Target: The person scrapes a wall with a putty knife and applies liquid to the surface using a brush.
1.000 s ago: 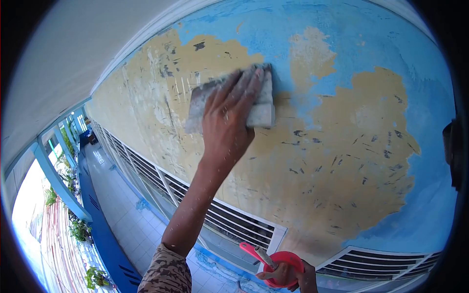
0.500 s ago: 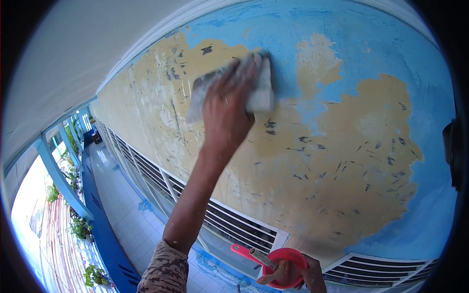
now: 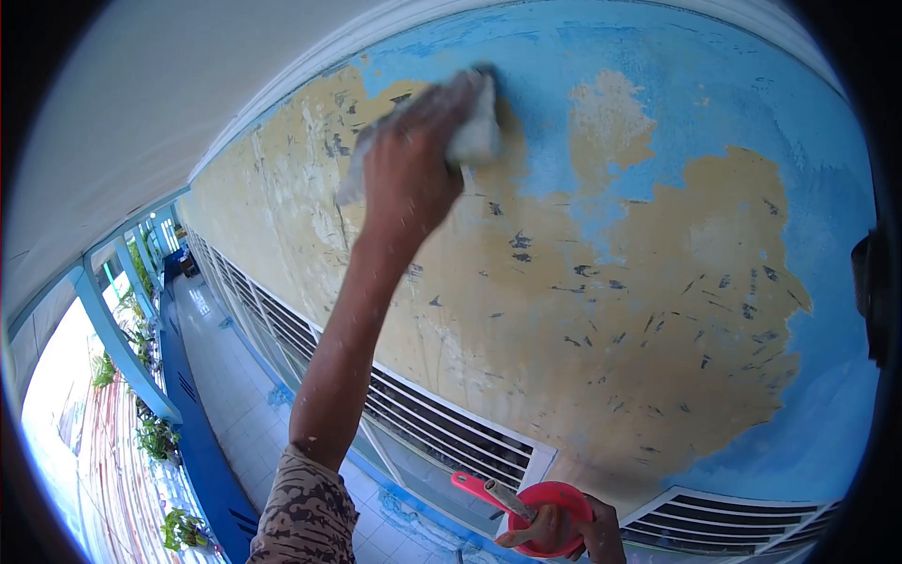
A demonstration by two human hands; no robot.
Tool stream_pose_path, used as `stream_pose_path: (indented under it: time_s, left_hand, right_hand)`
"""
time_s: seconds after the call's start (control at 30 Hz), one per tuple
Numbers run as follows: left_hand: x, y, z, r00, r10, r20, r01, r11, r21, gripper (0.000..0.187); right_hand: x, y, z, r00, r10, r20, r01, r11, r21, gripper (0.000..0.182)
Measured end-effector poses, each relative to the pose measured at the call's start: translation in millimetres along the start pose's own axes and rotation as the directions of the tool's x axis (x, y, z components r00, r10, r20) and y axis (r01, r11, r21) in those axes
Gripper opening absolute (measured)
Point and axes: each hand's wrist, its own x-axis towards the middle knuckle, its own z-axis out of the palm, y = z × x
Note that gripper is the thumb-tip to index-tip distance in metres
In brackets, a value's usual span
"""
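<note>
My left hand (image 3: 411,179) is pressed against the wall's upper left, smeared by motion. Its fingers lie over a flat grey-white sheet (image 3: 474,132), whose exact kind I cannot make out. Under it the wall (image 3: 639,273) shows beige patches with dark scuffs where the blue paint is absent. Low in the view, my right hand (image 3: 601,531) grips a red plastic dipper (image 3: 575,515), thumb over the rim. A grey stick-like handle (image 3: 507,498) leans out of the dipper beside its red handle; a wood-coloured piece lies there too.
White-framed louvred vents (image 3: 451,423) run along the wall's lower part. A tiled walkway (image 3: 221,367) stretches away on the left, bordered by a blue ledge (image 3: 202,451) with potted plants (image 3: 183,529) and pale blue posts (image 3: 117,338). A dark object (image 3: 869,301) sits at the right edge.
My left hand and the sheet have moved left and slightly up over the wall. My right hand with the dipper has barely moved.
</note>
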Motion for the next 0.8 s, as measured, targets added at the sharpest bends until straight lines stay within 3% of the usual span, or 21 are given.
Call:
stream_pose_path:
  time_s: [0.03,0.1,0.17,0.23,0.33,0.37,0.43,0.5,0.57,0.63,0.8]
  left_hand:
    - [-14.7,12.3,-0.7,0.998,0.061,0.033,-0.063,0.996,0.058,0.076]
    - [-22.2,11.5,2.9,0.998,0.054,0.03,-0.056,0.996,0.075,0.077]
    - [-6.2,-9.1,4.6,1.0,-0.009,-0.026,0.011,0.998,0.056,0.078]
    - [7.3,-22.1,2.5,0.995,-0.093,-0.028,0.093,0.996,-0.004,0.078]
    - [-0.6,-7.9,-6.1,0.999,-0.026,0.043,0.024,0.999,0.047,0.076]
    - [-12.9,0.9,-8.5,0.994,0.082,0.067,-0.086,0.995,0.058,0.076]
    - [-21.5,-3.6,-9.0,0.997,0.01,0.077,-0.016,0.996,0.084,0.075]
    - [-11.2,-18.0,-13.9,0.995,-0.034,0.095,0.029,0.998,0.06,0.075]
    - [-11.1,-24.7,-14.2,0.988,-0.068,0.137,0.063,0.997,0.042,0.074]
    - [-23.6,-17.2,1.9,1.0,-0.011,-0.01,0.012,0.991,0.13,0.075]
    - [-15.4,-19.7,10.0,0.996,-0.06,-0.07,0.068,0.989,0.132,0.078]
  right_hand:
    - [-2.7,-20.8,1.4,0.995,0.084,0.06,-0.085,0.996,0.016,0.042]
    - [7.7,-23.0,-3.9,0.994,0.071,0.084,-0.07,0.997,-0.017,0.047]
    - [9.8,-43.0,-9.8,0.992,0.071,0.101,-0.065,0.996,-0.064,0.051]
    - [7.7,-90.1,-17.3,0.965,0.083,0.25,-0.032,0.979,-0.203,0.049]
    - [7.4,-153.0,-18.4,0.95,0.027,0.31,0.057,0.964,-0.259,0.051]
    - [8.7,-169.7,-19.9,0.951,0.016,0.309,0.07,0.962,-0.263,0.051]
    - [10.5,-197.4,-21.5,0.936,0.023,0.352,0.037,0.986,-0.163,0.05]
    - [11.1,-219.7,-23.6,0.944,0.025,0.33,0.037,0.983,-0.179,0.049]
    - [15.3,-230.4,-25.6,0.935,-0.02,0.355,0.037,0.999,-0.039,0.051]
    - [12.1,-244.7,-19.8,0.938,-0.047,0.343,0.05,0.999,0.0,0.052]
    - [19.6,-248.0,-33.5,0.957,-0.158,0.243,0.152,0.988,0.039,0.053]
